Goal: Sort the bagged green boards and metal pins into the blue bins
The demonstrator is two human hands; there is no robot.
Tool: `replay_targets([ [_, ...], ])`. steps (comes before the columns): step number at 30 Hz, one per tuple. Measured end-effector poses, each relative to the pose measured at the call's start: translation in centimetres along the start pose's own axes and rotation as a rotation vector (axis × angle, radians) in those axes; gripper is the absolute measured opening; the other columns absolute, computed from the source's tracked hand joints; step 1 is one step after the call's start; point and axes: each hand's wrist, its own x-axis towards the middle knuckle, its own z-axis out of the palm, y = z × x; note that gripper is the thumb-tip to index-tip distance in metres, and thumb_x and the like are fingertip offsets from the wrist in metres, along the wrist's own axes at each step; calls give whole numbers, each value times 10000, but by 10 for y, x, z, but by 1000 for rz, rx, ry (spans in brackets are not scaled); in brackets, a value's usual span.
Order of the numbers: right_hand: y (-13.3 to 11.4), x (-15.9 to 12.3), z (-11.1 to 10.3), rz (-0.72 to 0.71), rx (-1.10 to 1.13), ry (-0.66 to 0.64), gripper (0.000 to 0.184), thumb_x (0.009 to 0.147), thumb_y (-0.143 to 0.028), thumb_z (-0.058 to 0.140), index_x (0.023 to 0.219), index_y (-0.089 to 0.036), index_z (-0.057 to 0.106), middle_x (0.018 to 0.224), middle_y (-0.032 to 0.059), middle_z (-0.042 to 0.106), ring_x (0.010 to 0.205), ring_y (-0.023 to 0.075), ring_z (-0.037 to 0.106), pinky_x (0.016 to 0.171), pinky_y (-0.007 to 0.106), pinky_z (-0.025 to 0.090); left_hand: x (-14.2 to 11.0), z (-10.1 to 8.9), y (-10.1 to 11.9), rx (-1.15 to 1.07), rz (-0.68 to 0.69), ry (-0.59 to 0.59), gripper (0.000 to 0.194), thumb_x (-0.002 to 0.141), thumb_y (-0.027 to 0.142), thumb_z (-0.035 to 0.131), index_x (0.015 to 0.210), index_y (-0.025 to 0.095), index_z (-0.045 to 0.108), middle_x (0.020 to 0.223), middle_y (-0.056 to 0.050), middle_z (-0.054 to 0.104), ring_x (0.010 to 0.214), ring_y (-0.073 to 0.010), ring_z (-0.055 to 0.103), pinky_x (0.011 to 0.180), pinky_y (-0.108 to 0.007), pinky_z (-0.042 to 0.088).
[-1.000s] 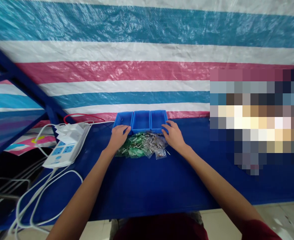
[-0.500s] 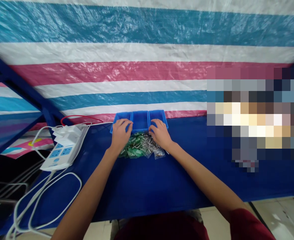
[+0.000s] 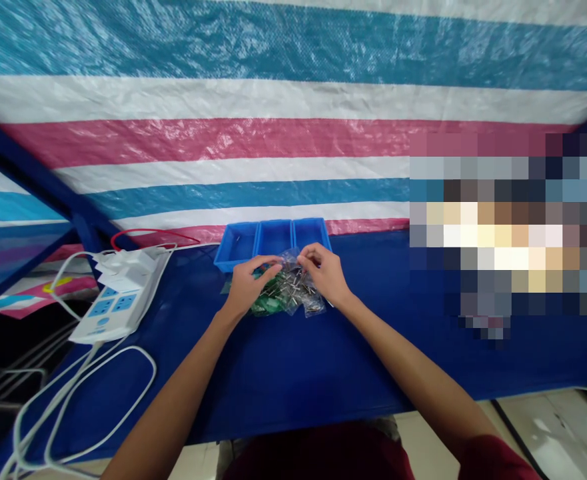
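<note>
Between both hands, a small clear plastic bag (image 3: 290, 257) is held up above a pile of small packets. My left hand (image 3: 247, 285) pinches its left edge between thumb and fingers. At the bag's right edge, the thumb and fingers of my right hand (image 3: 327, 272) are closed on it. Beneath them lie green packets (image 3: 269, 307) on the left and clear packets of thin metal pieces (image 3: 314, 304) on the right. Just behind stands a blue three-compartment tray (image 3: 237, 244); a tiny piece lies in its left compartment.
A white power strip (image 3: 107, 319) with plugged-in adapters (image 3: 132, 267) lies on the left of the blue table (image 3: 283, 373). Loose white cables (image 3: 154, 373) loop in front of it. A striped tarpaulin (image 3: 253, 143) hangs behind. The right side is pixelated.
Both hands have drawn back from the tray's outer compartments and come closer together over the pile. A clear plastic bag is now held between them. The view has shifted slightly.
</note>
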Motion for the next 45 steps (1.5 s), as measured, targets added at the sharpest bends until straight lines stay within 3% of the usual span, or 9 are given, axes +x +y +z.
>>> replay_targets([
  [6,-2,2,7,-64,-43,-32,86,851,-251,516,872,-193,577,712,-14,629,588,115,579,617,241,440,2,4,2,-283,-156,-39,264,804,399,645,711,153,666,648,-34,680,602,-153,630,637,-274,527],
  [13,5,10,2,-358,-266,-186,404,862,-62,359,1106,-214,643,1048,45,655,824,128,612,820,272,466,5,1,-5,-338,-176,78,310,772,400,684,958,153,657,633,-18,674,585,-144,631,594,-253,514],
  [16,13,7,4,-422,-312,-120,327,914,-130,396,1106,-205,650,1079,63,649,945,144,605,864,272,462,3,1,-6,-318,-169,94,412,764,389,699,1103,169,617,636,-8,678,589,-144,633,579,-241,502],
  [20,16,7,6,-466,-327,-55,221,941,-238,456,979,-196,669,952,61,654,887,153,607,811,262,470,2,2,-5,-300,-137,93,324,802,418,643,977,148,683,748,-46,700,691,-168,648,662,-272,517],
  [28,3,16,2,-383,-254,25,142,916,-247,503,856,-173,608,865,35,607,705,112,562,668,224,454,22,-4,3,-85,93,47,218,779,385,673,790,168,690,926,-56,652,808,-162,605,752,-287,485],
  [33,7,8,6,-333,-242,20,135,902,-263,515,856,-185,615,840,25,646,706,123,587,682,240,470,11,4,2,-306,-77,-17,252,791,370,667,927,164,620,745,-18,677,662,-145,637,694,-274,510],
  [39,12,-6,4,-431,-230,-45,361,942,-170,358,1258,-229,523,998,46,647,775,128,612,757,277,510,0,7,7,-428,-133,8,466,755,360,710,1142,197,507,657,28,648,564,-129,630,612,-248,519],
  [42,15,-11,4,-513,-296,-48,323,941,-183,381,1180,-234,591,1104,77,611,976,161,597,826,292,509,-1,5,8,-424,-127,-25,366,781,397,684,1051,179,567,654,12,643,568,-135,624,607,-257,522],
  [45,17,-12,7,-486,-309,17,228,943,-251,436,1010,-202,648,1065,94,602,917,160,607,786,278,514,-2,2,5,-320,-59,-66,315,854,453,579,907,153,657,727,-41,655,670,-157,630,671,-284,525],
])
